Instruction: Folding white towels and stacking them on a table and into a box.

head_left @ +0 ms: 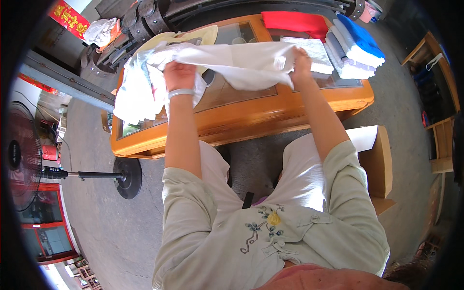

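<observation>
Right hand [301,65] clamped long white cloth [237,60], apparently straightening it with left hand [180,75], whose grip was unclear; next likely required aligning edges.

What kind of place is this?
It looks like a room in somebody's home, maybe a sitting room. There's a low wooden table with glass panels, a standing fan on the floor, and a stack of folded cloths on the table.
</observation>
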`<state>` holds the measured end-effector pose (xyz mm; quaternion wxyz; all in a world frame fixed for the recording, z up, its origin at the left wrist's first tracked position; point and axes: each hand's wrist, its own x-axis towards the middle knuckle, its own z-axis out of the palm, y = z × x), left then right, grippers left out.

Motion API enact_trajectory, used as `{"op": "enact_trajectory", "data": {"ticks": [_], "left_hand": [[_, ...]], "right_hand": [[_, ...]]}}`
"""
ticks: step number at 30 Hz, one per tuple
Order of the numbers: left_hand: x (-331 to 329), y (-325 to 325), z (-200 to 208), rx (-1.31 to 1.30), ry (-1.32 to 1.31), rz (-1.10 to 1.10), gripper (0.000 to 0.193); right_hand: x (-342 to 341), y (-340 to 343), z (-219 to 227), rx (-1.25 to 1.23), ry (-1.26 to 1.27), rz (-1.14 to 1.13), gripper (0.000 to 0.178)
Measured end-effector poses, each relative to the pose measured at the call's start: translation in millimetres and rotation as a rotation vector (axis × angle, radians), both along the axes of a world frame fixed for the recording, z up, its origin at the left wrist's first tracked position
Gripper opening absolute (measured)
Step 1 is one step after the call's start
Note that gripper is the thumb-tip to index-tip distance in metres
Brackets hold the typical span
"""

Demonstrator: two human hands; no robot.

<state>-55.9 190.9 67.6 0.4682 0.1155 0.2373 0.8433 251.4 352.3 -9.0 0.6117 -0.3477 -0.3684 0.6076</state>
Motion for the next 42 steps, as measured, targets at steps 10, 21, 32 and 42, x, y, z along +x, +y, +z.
{"op": "enact_trajectory", "data": {"ticks": [10, 21, 32, 42], "left_hand": [[-109, -106, 28, -0.273, 0.003, 0.488, 0.041], [-165, -172, 110, -0.391, 0.361, 0.595, 0.030], [-144, -165, 185, -0.355, 0.560, 0.500, 0.025], [-147, -164, 180, -0.347, 0.696, 0.355, 0.041]], "right_hand": [[83, 21, 15, -0.182, 0.490, -0.097, 0.018], [90, -5, 124, 0.031, 0.482, -0.060, 0.014], [170, 24, 171, 0.208, 0.383, -0.049, 0.025], [220, 9, 173, 0.254, 0.280, -0.059, 0.027]]}}
